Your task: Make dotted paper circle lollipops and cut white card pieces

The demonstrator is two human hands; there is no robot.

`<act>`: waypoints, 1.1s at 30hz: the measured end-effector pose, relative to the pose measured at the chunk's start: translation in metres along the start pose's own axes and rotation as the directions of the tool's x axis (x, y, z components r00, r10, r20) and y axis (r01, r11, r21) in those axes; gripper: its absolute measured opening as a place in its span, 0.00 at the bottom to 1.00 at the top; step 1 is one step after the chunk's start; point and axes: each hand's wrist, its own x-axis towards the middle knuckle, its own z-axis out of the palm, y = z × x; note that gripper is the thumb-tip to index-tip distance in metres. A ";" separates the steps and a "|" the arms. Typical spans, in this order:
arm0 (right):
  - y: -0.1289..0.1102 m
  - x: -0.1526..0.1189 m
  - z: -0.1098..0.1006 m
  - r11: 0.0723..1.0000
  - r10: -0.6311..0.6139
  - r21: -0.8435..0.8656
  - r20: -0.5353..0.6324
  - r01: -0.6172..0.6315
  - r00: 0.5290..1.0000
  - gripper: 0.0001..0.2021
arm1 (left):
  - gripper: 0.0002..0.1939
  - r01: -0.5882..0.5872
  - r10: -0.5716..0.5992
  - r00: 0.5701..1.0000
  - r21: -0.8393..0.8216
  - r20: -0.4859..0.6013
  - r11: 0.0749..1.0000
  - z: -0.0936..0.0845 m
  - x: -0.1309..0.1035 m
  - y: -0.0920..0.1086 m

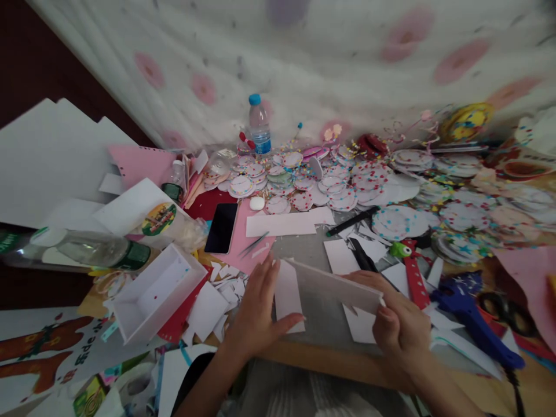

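Note:
My left hand (260, 307) rests with its fingers spread over a small white paper piece (288, 295) at the table's front edge, thumb and fingertips touching it. In my right hand (402, 321) is the right end of a long, thin whitish strip (336, 284), pinched between thumb and fingers. The strip slants from near my left fingertips to my right hand, above the grey work surface (317, 321). More white paper (358, 324) lies under and behind the strip.
Behind the hands lie a black phone (222, 228), tweezers (254, 244), a black pen (353, 221) and many decorated paper discs (343, 197). A white open box (158, 292) stands left. At right are a blue glue gun (475, 318) and scissors (508, 310). A water bottle (259, 124) stands behind.

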 end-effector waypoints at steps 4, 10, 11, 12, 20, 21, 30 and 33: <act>-0.018 -0.006 0.005 0.920 0.370 0.170 -0.082 -0.352 0.926 0.27 | 0.23 0.185 -0.262 0.960 -0.483 -0.098 0.856 -0.015 0.005 0.017; -0.012 -0.009 0.011 0.780 0.552 0.351 0.003 -0.518 0.834 0.24 | 0.09 0.296 -0.425 0.903 -0.632 -0.059 0.717 -0.044 0.004 0.026; -0.010 -0.009 0.010 0.789 0.531 0.354 0.018 -0.502 0.847 0.23 | 0.09 0.305 -0.456 0.886 -0.633 -0.085 0.712 -0.047 0.003 0.024; -0.009 -0.009 0.009 0.796 0.511 0.357 0.036 -0.489 0.859 0.23 | 0.10 0.320 -0.497 0.860 -0.639 -0.113 0.700 -0.050 0.001 0.021; -0.003 -0.021 0.002 0.805 0.504 0.304 0.105 -0.510 0.857 0.22 | 0.10 -0.104 -0.793 0.492 -0.929 -0.358 0.355 -0.086 0.034 -0.016; -0.003 -0.022 0.002 0.813 0.497 0.289 0.108 -0.506 0.861 0.22 | 0.07 -0.217 -0.810 0.415 -0.910 -0.413 0.353 -0.095 0.043 -0.019; 0.002 -0.029 0.003 0.935 0.344 0.043 0.130 -0.352 0.930 0.14 | 0.24 0.113 -0.389 0.902 -0.767 -0.187 0.632 -0.070 0.058 -0.016; 0.014 -0.035 0.007 0.975 0.213 -0.101 0.148 -0.200 0.966 0.15 | 0.31 0.141 -0.178 0.984 -0.497 -0.028 0.856 -0.034 0.035 -0.015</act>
